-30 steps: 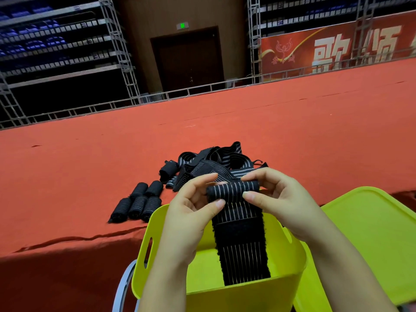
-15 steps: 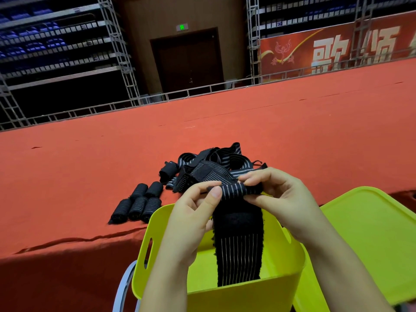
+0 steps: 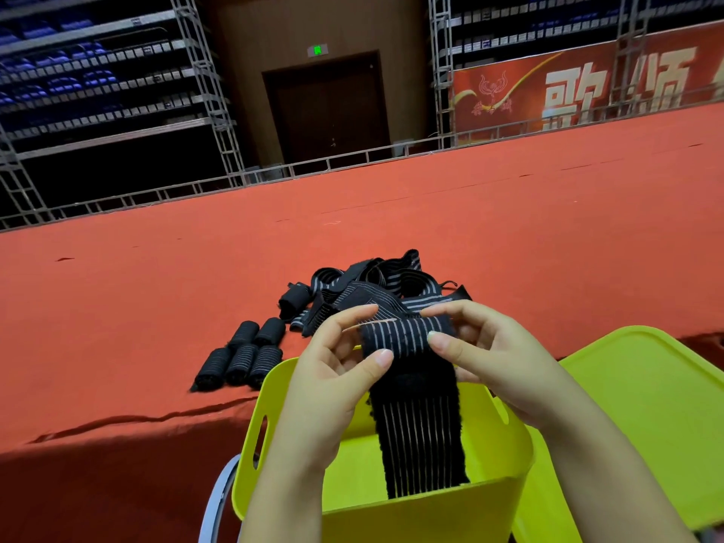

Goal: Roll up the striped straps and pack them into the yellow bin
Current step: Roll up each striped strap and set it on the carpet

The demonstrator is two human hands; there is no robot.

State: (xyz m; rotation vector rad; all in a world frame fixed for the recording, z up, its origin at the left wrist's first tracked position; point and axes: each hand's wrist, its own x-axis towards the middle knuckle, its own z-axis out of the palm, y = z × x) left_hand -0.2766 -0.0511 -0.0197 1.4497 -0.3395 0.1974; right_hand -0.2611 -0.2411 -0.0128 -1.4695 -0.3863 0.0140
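Hands meet above the yellow bin [image 3: 391, 515], both working one striped strap [image 3: 419, 421]. The left hand [image 3: 337, 370] pinches the strap's rolled top end from the left side, thumb in front and fingers curled behind; the right hand [image 3: 497, 358] pinches the same roll from the right, thumb pressed on its front face and fingers hooked over the top. The roll itself is short and lies crosswise between the two thumbs, its pale stripes running up and down. Below it the loose part of the strap hangs straight into the bin — black with thin pale lines along its length — and its lower end is hidden behind the bin's near wall.

Beyond the hands, on the red cloth-covered surface [image 3: 156, 307], sits a tangled pile of unrolled straps [image 3: 376, 284], just behind the roll being held. To the left of that pile lie finished rolls [image 3: 243, 354]: five in a tight cluster near the table edge, side by side and touching, and one more [image 3: 294, 303] set apart, close against the pile.

A second yellow container [image 3: 646, 405] stands just right of the bin, its rim under the right forearm. A pale curved rim [image 3: 219, 499] shows at the bin's lower left — what it belongs to cannot be told.
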